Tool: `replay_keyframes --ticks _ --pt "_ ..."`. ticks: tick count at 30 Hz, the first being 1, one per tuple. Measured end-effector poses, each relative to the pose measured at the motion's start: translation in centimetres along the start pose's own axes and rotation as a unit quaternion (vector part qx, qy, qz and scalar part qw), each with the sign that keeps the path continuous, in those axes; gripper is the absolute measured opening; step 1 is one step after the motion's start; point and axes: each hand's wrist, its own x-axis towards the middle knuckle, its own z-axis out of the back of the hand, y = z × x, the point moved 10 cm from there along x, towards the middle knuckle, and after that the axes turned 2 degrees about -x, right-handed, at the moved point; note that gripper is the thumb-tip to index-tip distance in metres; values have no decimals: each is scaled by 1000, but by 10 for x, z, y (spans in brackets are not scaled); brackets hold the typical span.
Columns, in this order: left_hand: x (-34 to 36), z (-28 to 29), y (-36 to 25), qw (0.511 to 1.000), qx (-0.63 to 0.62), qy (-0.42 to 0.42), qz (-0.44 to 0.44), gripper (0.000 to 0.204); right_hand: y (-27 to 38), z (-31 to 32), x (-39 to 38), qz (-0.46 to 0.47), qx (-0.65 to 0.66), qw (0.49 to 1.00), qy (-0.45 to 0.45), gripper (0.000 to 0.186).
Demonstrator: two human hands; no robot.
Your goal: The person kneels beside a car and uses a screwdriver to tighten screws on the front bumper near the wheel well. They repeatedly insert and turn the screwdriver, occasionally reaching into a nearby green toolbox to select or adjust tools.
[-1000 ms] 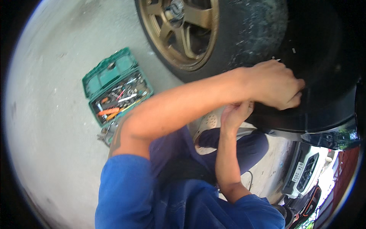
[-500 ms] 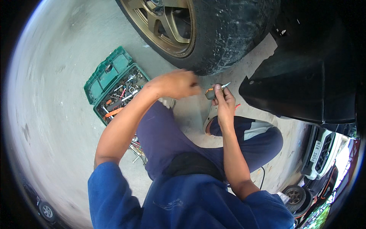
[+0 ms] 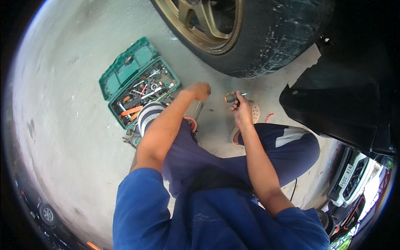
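My left hand (image 3: pixel 200 91) is above the floor (image 3: pixel 208 71) between the toolbox and my legs, fingers curled; what they hold, if anything, is hidden. Metal tools (image 3: pixel 199 109) lie just below it. My right hand (image 3: pixel 243 109) is shut on a short screwdriver (image 3: pixel 231 97) with a dark and orange handle and a metal tip pointing right. A green toolbox (image 3: pixel 119 75) lies open at the left, packed with several tools.
A tyre (image 3: pixel 271 37) on a bronze wheel is above my hands. A black curved panel (image 3: pixel 337 100) fills the right. My legs (image 3: pixel 279 154) are bent below; a beige clog (image 3: pixel 255 112) and a red scrap (image 3: pixel 269 116) show. Vehicles (image 3: pixel 346 179) are at the right edge.
Both hands have come down from the dark panel and moved apart; the screwdriver has come into sight in my right hand. The view has shifted, showing the tyre and panel separately.
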Motion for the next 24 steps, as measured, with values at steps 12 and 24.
replay_keyframes --ticks 12,24 --pt "-265 115 35 883 -332 -332 -1 38 -1 -233 -29 76 -422 829 359 38" --pt "-357 -19 163 702 -476 -498 181 26 3 -204 39 67 -492 798 341 33"
